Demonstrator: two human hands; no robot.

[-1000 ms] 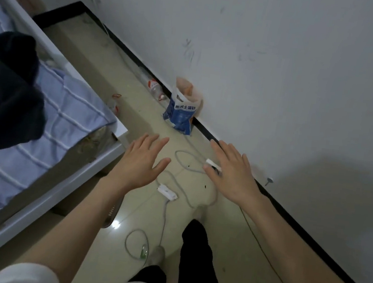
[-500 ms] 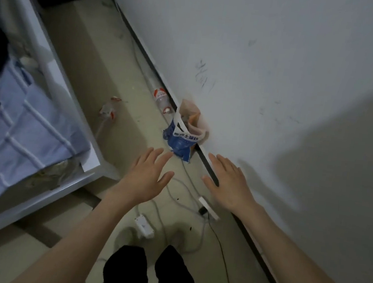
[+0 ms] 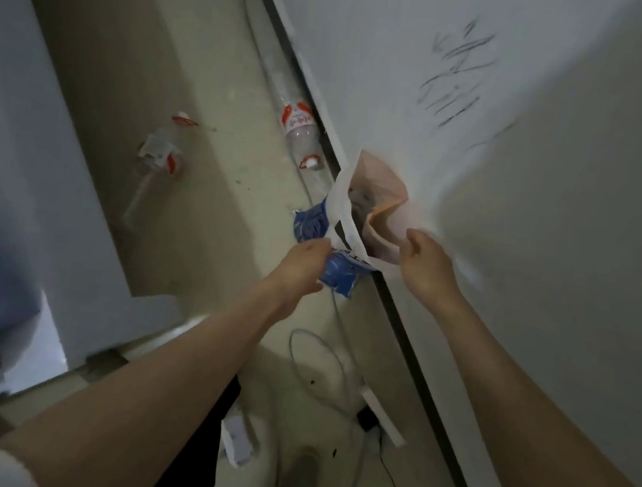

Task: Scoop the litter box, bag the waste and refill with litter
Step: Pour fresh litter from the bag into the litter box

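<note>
Between your hands the litter bag (image 3: pixel 342 271) leans open; left hand (image 3: pixel 305 265) pinches its rim, right hand (image 3: pixel 425 265) loosely curled, holding nothing. Grip both sides, lift upright.

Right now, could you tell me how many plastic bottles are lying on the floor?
2. One bottle lies along the wall's baseboard, just beyond the litter bag. The other bottle lies farther left, nearer the bed frame. More may be hidden under the bed.

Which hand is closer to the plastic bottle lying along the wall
Left. The left hand is at the litter bag's near edge, just below the plastic bottle. The right hand is at the bag's wall side, farther from the bottle.
</note>
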